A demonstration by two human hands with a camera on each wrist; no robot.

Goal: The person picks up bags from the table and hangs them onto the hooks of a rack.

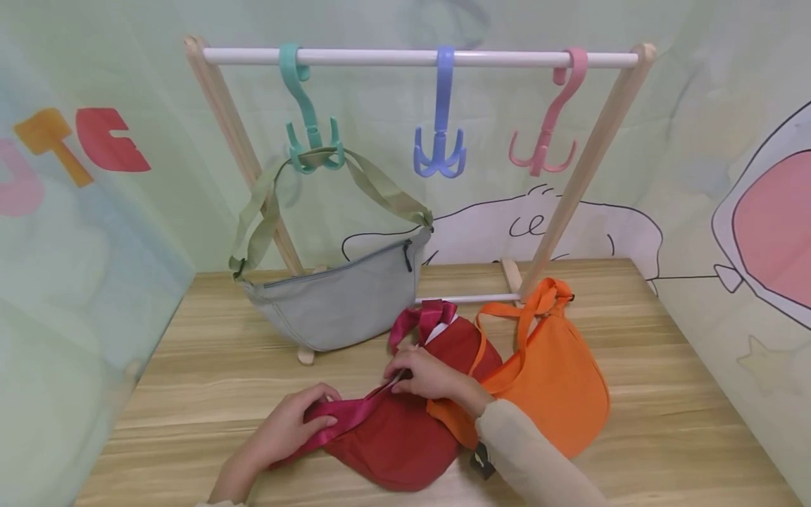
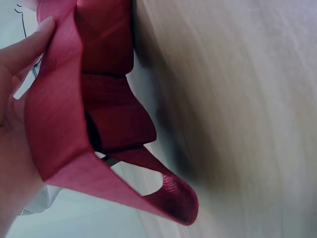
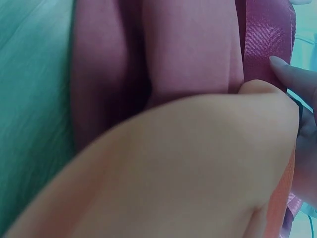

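Observation:
A dark red shoulder bag (image 1: 405,443) with a magenta strap (image 1: 345,414) lies on the wooden table. My left hand (image 1: 285,426) pinches the strap at the bag's left end, thumb on the near side. In the left wrist view the strap (image 2: 54,114) runs past the palm and loops below it. At the bag's upper edge, my right hand (image 1: 427,373) pinches the fabric beside the opening. That hand (image 3: 198,153) hides much of the bag in the right wrist view. An orange bag (image 1: 564,380) lies against the red one, under my right forearm.
Behind the bags stands a wooden rack with a white bar (image 1: 380,58). Green (image 1: 307,113), blue (image 1: 441,113) and pink (image 1: 557,105) hooks hang from it. A grey bag (image 1: 342,303) hangs by its strap from the green hook. Printed cloth surrounds the table (image 1: 190,352).

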